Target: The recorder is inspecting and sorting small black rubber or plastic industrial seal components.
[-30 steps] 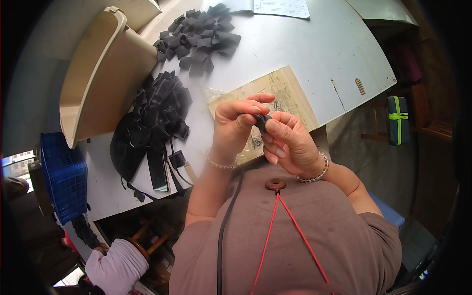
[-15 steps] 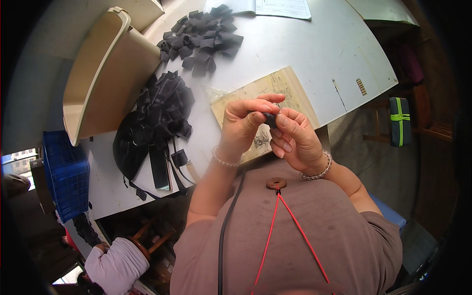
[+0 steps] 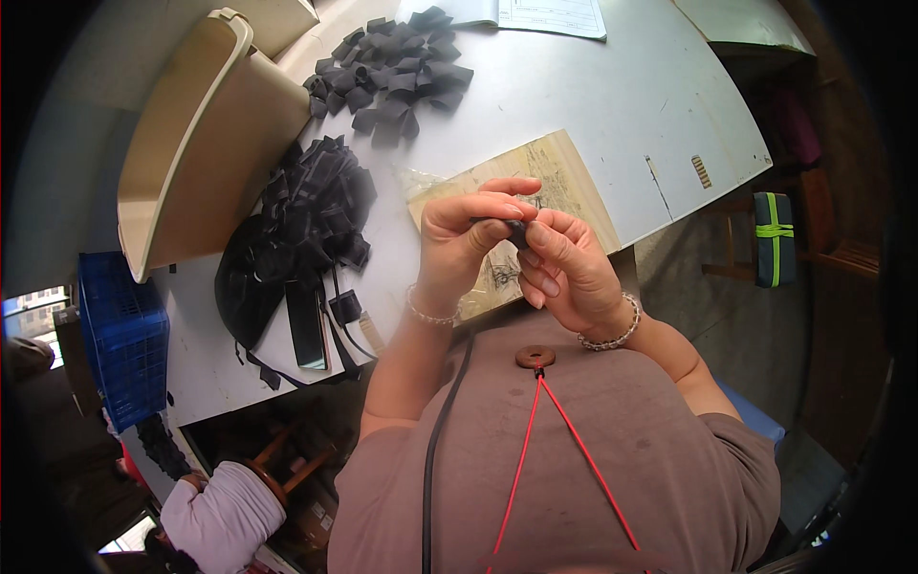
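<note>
A small black strap piece [image 3: 516, 230] sits pinched between both hands, held up above a worn wooden board [image 3: 564, 182] on the white desk [image 3: 574, 86]. The left hand [image 3: 459, 244] closes its fingers [image 3: 488, 206] over the piece from the left; the right hand [image 3: 569, 268] grips it with fingertips from the right. Farther left on the desk lies a heap of black webbing straps [image 3: 306, 220], beyond it a scatter of folded black strap pieces [image 3: 392, 72], and a beige plastic tub [image 3: 206, 143] stands tilted at the desk's left side.

Beige bin [image 3: 191, 143], blue crate [image 3: 120, 349] (left edge)
</note>
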`<action>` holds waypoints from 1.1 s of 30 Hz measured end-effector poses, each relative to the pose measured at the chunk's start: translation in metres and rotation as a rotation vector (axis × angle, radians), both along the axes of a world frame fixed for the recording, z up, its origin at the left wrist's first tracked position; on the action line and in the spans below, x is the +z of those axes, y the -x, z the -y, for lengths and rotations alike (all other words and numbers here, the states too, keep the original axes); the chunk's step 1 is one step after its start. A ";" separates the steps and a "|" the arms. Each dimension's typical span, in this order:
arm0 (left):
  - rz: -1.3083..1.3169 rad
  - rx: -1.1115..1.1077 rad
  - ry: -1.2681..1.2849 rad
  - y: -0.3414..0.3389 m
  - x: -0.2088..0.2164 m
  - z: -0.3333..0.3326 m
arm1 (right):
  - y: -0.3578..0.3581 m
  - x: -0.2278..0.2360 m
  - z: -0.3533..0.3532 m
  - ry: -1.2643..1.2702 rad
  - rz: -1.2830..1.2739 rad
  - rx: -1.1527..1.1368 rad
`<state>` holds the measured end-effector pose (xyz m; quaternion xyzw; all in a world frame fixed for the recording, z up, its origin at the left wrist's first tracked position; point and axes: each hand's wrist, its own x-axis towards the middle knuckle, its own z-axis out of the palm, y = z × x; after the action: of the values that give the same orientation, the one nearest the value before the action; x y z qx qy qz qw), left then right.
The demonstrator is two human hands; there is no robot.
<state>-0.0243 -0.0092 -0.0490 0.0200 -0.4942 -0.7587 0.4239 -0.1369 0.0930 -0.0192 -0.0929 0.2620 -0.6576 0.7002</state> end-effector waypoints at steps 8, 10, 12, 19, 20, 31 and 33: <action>0.158 0.094 0.106 -0.006 0.006 0.000 | 0.013 -0.005 0.000 0.038 -0.010 -0.006; 0.189 0.135 0.139 -0.008 0.010 0.001 | 0.022 -0.001 0.003 0.087 -0.219 0.125; 0.285 0.207 0.197 -0.010 0.014 0.003 | 0.015 0.011 0.011 0.122 -0.484 -0.152; 0.407 0.387 0.435 -0.020 0.025 0.008 | 0.020 0.030 0.016 0.535 -1.414 -0.399; 0.418 0.397 0.458 -0.021 0.027 0.009 | 0.020 0.028 0.017 0.562 -1.445 -0.437; 0.532 0.471 0.710 -0.005 0.046 -0.005 | 0.032 -0.013 0.002 0.395 -0.806 -0.459; 0.545 0.487 0.747 -0.003 0.048 -0.005 | 0.027 -0.023 0.001 0.383 -0.751 -0.450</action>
<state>-0.0208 -0.0042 -0.0011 0.1783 -0.8048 -0.3774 0.4221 -0.1641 0.0923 -0.0424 -0.3924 0.3846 -0.7503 0.3676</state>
